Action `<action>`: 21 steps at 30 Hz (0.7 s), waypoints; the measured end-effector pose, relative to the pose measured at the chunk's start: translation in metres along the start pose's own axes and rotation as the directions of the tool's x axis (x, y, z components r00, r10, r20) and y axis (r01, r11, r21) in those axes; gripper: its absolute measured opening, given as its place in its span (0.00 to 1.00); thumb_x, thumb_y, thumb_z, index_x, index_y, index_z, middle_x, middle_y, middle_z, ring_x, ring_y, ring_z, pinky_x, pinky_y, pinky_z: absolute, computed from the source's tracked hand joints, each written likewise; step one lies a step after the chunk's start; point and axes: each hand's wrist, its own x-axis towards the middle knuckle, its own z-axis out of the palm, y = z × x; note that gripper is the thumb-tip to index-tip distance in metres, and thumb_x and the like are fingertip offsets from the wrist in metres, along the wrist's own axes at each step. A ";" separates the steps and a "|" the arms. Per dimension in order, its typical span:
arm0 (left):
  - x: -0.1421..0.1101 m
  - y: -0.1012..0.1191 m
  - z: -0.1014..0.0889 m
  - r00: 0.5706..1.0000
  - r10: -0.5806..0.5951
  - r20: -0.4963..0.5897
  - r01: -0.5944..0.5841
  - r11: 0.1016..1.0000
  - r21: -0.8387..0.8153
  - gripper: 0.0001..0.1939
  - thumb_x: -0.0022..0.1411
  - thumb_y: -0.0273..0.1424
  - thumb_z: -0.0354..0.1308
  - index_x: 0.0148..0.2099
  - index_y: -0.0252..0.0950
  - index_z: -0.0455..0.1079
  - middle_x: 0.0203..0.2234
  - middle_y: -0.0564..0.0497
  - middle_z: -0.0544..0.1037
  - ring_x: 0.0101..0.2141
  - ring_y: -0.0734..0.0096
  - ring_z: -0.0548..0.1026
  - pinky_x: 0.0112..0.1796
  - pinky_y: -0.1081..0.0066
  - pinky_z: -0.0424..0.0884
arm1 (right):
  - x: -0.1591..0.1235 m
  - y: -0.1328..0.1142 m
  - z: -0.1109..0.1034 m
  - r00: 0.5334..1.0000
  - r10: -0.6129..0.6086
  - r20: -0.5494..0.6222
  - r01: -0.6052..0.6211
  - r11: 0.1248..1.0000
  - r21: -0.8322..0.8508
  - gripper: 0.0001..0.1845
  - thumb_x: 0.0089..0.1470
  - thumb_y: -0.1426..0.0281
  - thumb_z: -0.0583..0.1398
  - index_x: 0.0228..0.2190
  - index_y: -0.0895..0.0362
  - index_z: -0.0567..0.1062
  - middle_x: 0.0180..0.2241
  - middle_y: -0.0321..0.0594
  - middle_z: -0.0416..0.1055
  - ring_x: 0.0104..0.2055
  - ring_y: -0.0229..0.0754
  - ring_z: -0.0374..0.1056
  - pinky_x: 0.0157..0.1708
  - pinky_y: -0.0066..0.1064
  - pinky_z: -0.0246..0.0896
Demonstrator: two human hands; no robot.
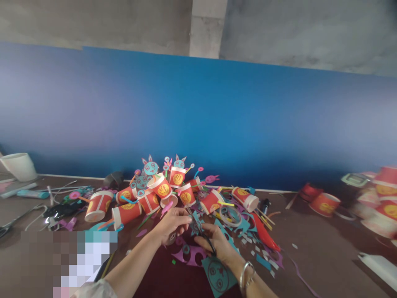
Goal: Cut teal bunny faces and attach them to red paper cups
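My left hand (pixel 174 224) is closed, pinching a small piece of blue paper (pixel 196 222) between thumb and fingers. From the right, my right hand (pixel 218 245) grips dark-handled scissors (pixel 212 247), whose blades reach up to the paper. Whether the blades are apart is too small to make out. Below my right wrist lies a blue paper sheet (pixel 219 278) with a face drawn inside a circle. Pink-purple paper with cut-out holes (pixel 194 255) rests on the table between my forearms.
Red paper cups (pixel 127 216) with yellow prints and paper animal faces (pixel 151 167) crowd the table before the blue wall. Paper scraps (pixel 254 253) and a roll of clear tape (pixel 231 216) lie right of my hands. A white cup (pixel 19 166) stands far left.
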 end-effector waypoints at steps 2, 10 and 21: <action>0.000 0.000 -0.002 1.000 -0.009 0.006 0.009 1.000 0.029 0.11 0.43 0.35 0.61 0.21 0.35 0.63 0.10 0.58 0.69 0.10 0.85 0.59 0.13 0.80 0.47 | 0.000 -0.002 0.001 1.000 -0.003 0.004 0.003 1.000 -0.007 0.14 0.41 0.63 0.68 0.28 0.60 0.75 0.14 0.25 0.55 0.13 0.25 0.44 0.11 0.19 0.40; -0.002 -0.001 0.000 1.000 0.021 0.013 -0.024 0.968 0.249 0.10 0.47 0.36 0.58 0.29 0.35 0.66 0.13 0.58 0.70 0.10 0.82 0.59 0.14 0.78 0.50 | 0.002 -0.007 -0.007 0.959 -0.072 -0.273 0.092 0.994 0.062 0.17 0.43 0.59 0.65 0.20 0.57 0.67 0.11 0.26 0.57 0.12 0.28 0.49 0.13 0.22 0.42; -0.016 -0.002 0.016 0.931 0.358 -0.074 -0.218 0.705 0.675 0.10 0.51 0.26 0.56 0.37 0.37 0.71 0.23 0.51 0.73 0.28 0.63 0.71 0.32 0.69 0.60 | -0.004 -0.018 -0.002 0.950 -0.090 -0.299 0.132 0.984 0.121 0.20 0.43 0.60 0.65 0.16 0.57 0.62 0.11 0.26 0.57 0.13 0.28 0.50 0.15 0.23 0.42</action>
